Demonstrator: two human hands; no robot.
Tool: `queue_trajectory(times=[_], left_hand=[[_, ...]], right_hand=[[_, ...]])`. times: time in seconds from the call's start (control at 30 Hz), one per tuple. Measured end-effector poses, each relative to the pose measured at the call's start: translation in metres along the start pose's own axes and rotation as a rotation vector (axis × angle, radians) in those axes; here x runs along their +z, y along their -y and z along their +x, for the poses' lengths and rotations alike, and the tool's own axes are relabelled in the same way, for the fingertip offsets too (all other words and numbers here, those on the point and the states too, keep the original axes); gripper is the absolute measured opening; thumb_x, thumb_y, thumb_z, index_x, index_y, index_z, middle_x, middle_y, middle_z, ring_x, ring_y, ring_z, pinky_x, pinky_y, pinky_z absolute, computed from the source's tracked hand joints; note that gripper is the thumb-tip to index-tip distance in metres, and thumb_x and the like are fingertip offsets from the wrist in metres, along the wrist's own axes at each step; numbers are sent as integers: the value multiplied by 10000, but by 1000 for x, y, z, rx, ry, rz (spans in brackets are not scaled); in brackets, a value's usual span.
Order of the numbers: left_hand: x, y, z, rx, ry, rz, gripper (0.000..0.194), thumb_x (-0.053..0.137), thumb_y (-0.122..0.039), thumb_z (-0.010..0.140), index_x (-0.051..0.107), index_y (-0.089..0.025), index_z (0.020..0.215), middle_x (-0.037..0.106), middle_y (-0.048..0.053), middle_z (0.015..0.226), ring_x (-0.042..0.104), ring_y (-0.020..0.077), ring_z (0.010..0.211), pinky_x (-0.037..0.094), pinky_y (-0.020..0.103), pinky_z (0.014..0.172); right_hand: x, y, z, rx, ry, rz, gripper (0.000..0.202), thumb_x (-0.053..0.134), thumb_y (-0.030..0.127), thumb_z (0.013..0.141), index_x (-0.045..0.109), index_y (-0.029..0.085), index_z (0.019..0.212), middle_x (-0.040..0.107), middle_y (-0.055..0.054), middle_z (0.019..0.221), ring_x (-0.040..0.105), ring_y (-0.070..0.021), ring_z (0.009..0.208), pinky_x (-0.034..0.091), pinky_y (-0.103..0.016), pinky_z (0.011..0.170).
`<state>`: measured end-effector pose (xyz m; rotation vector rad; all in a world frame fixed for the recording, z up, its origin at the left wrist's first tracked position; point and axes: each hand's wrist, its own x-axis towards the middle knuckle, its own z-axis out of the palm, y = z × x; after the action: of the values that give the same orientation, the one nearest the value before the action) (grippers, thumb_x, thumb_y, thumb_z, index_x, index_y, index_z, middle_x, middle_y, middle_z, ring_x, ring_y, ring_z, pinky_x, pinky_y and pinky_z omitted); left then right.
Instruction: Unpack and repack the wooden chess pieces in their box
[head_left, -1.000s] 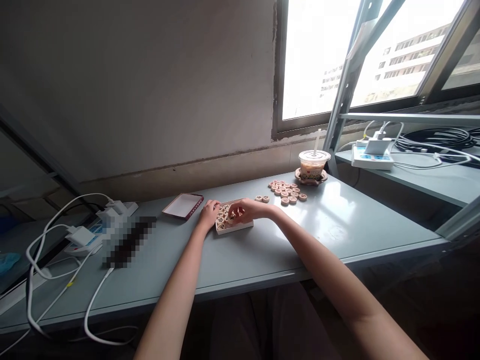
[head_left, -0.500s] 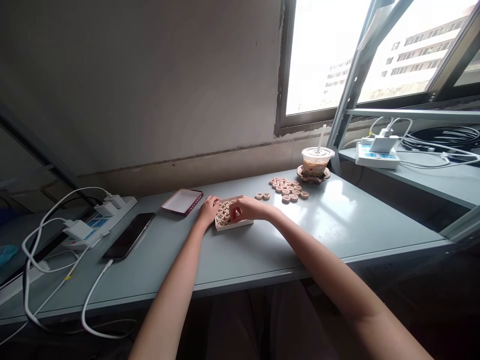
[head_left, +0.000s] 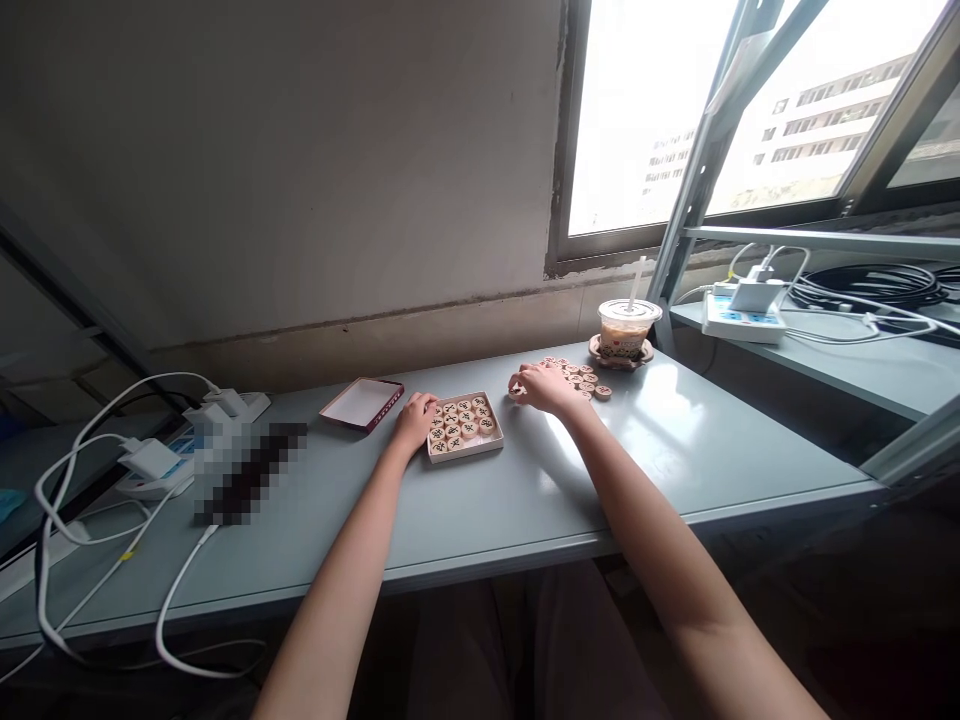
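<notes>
My left hand (head_left: 415, 424) is closed over the left edge of a shallow white box (head_left: 466, 453), its fingertips on the rim. Inside the box, round wooden Chinese chess pieces (head_left: 453, 419) with dark characters lie in rows, with a bare spot at its lower right corner. My right hand (head_left: 546, 386) is to the right of the box, thumb and fingers closed around a Chinese chess piece (head_left: 515, 396) on the desk. Beyond that hand lies a cluster of loose Chinese chess pieces (head_left: 585, 380), partly hidden behind it.
The box's lid (head_left: 361, 403) lies open side up at left. A lidded drink cup (head_left: 627, 330) with a straw stands behind the loose pieces. Power strips (head_left: 739, 318) and white cables (head_left: 49, 520) lie at both sides. A pixelated dark patch (head_left: 251, 475) covers something at left.
My right hand has left the box and moved right to the loose pieces, uncovering the pieces in the box. My left hand stays at the box's edge. The camera view has shifted slightly.
</notes>
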<state>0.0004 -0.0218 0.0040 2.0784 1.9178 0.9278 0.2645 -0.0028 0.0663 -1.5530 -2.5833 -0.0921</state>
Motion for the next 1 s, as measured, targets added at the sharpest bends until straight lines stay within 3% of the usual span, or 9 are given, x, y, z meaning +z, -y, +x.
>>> queue_trajectory(times=[0.23,0.37,0.5,0.57,0.67,1.0], left_hand=[[-1,-1,-1,-1,7,-11,252,397,-211,864,639,-177,924,604,79,1002,568,192,906,453,298,811],[-1,-1,-2,1,-2,-26,243,402,-207,861,637,-176,917,603,82,1014,568,191,917,451,301,835],[0,1,-1,18,-6,-25,237,405,-207,860,636,-181,912,600,79,1000,567,188,919,452,295,834],[1,1,-1,17,-9,-19,238,404,-203,859,636,-177,908,597,82,993,568,190,912,454,297,826],[2,1,0,13,-10,-15,241,400,-197,860,636,-175,906,596,85,991,572,192,898,457,299,813],[0,0,-1,-1,16,-10,249,389,-200,881,632,-173,928,596,84,1016,580,190,912,454,290,802]], right_hand=[[8,5,2,3,-68,-67,228,530,277,869,704,152,946,635,-139,1011,549,-272,979,306,-383,868],[-3,7,2,-40,-132,230,277,584,423,816,699,211,953,650,-72,993,558,-219,914,342,-324,813],[-16,21,1,-296,46,643,371,643,454,741,679,207,1016,649,-47,992,564,-168,840,394,-239,681],[-17,31,0,-391,167,705,383,674,422,709,682,184,1009,653,-46,947,567,-157,807,406,-223,650],[-15,40,-1,-404,299,655,366,699,366,680,691,183,997,642,-28,859,559,-136,734,407,-209,610],[-10,45,-1,-402,320,603,349,674,195,687,683,195,1036,648,-10,802,555,-111,703,415,-193,610]])
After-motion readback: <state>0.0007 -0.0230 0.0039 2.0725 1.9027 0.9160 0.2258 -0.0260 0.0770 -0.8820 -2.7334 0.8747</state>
